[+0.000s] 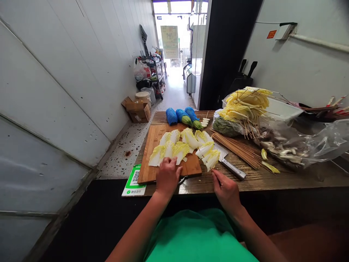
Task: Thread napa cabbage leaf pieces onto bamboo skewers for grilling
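- Left hand [167, 174]: over the board's near edge, fingers curled down at the front leaves; whether it grips one, I cannot tell.
- Right hand [226, 187]: off the board's right corner, thumb and finger pinched on what looks like the end of a thin stick [213, 169], mostly hidden.
- Right-hand leaves [211, 159]: about two pieces, just beyond that pinch, apparently on the stick.
- Front leaves [156, 155]: three, side by side, directly beyond the left hand, the nearer one; from the right hand they lie forward and left. Their long axes run away from the person, slanting right, pale ends near.
- Back leaves [189, 138]: about four, overlapping, behind the front row; the right ones slant the other way.
- Board [151, 145]: one, under most leaves.
- Cleaver [233, 169]: one, right of the board, handle toward the person.
- Spare sticks [237, 149]: one bundle, too many to count.
- Scraps [271, 167]: two, by the bundle's near end.
- Netted vegetables [171, 116]: three, beyond the board.
- White slices [205, 122]: a few, beside them.
- Skewered leaves [245, 103]: one heap, far right.
- Mushrooms [285, 149]: one bagged pile, uncounted.
- Card [133, 185]: one, left of the board.
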Demonstrator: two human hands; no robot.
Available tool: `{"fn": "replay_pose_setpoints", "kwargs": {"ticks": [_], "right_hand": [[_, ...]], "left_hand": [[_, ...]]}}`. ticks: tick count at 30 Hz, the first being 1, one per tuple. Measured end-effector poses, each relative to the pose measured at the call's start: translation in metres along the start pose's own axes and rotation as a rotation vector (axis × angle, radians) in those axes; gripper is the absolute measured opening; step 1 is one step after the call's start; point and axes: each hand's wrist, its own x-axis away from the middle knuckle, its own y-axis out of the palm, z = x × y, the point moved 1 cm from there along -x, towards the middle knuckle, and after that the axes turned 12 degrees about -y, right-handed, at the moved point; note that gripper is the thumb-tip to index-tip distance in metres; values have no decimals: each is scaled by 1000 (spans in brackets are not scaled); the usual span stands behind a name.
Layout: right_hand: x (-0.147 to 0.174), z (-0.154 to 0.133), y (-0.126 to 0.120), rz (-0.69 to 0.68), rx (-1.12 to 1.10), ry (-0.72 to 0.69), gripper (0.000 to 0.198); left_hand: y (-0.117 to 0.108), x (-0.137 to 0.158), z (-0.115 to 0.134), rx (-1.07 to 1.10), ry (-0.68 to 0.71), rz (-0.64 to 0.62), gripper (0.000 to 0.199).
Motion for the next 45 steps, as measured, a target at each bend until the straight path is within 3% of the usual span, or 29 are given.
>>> {"fn": "replay_pose_setpoints", "kwargs": {"ticks": [4,7,10,12,14,17,20,26,28,31,33,38,40,42,45], "right_hand": [[2,3,0,8,5,-15,28],[4,6,-1,26,8,-7,28],[5,8,-1,41,0,8,28],[5,8,-1,44,-3,6,28],[5,9,-1,50,2,0,28],[5,11,-2,68,20,-3,28],[6,14,-4,87,30,-8,27],[8,18,-6,97,32,-1,27],[8,18,-6,102,28,-3,27],[8,18,-7,102,15,-1,27],[9,18,-7,101,15,9,28],[8,17,-10,108,23,18,27],[7,13,-9,100,14,15,27],[5,7,-6,83,-6,0,26],[3,-5,0,40,-51,-56,25]], "left_hand": [[7,1,-2,-167,63,-7,11],[3,0,-3,-30,132,24,11],[-7,-6,-2,37,243,179,15],[-13,-15,2,-91,304,302,21],[-16,-27,8,-305,337,342,26],[-12,-41,21,-615,317,215,28],[2,-45,35,-784,317,91,26],[47,-50,49,-551,457,-78,14],[60,-56,50,-366,361,-117,18],[72,-62,54,-41,110,-146,37],[71,-62,59,23,33,-146,42],[34,-56,63,36,37,-106,26],[11,-51,57,181,-10,-37,11],[-4,-43,45,473,-221,-59,5],[-9,-25,24,923,-635,-213,8]]}}
